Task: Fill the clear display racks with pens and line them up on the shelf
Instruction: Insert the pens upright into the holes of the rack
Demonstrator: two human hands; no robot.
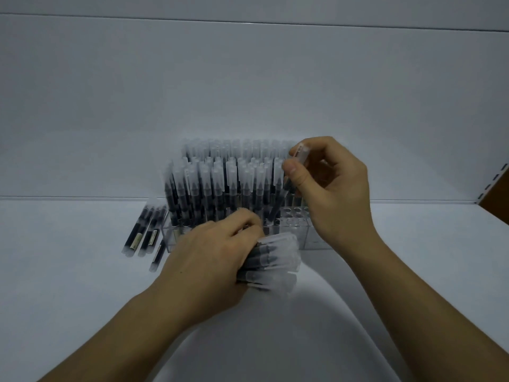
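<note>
A clear display rack (308, 238) stands on the white shelf (413, 257), most of its holes filled with upright black pens (214, 183) with frosted caps. Its right end still shows open holes (296, 213). My right hand (330, 188) pinches a single pen (296, 166) by its cap end, tilted, with its lower tip over the rack's right part. My left hand (212, 257) grips a bundle of pens (272, 260) in front of the rack, caps pointing right.
Several loose pens (143, 232) lie flat on the shelf to the left of the rack. The shelf's white back wall (248, 92) rises behind. A perforated upright and a brown panel (495, 194) close the right side.
</note>
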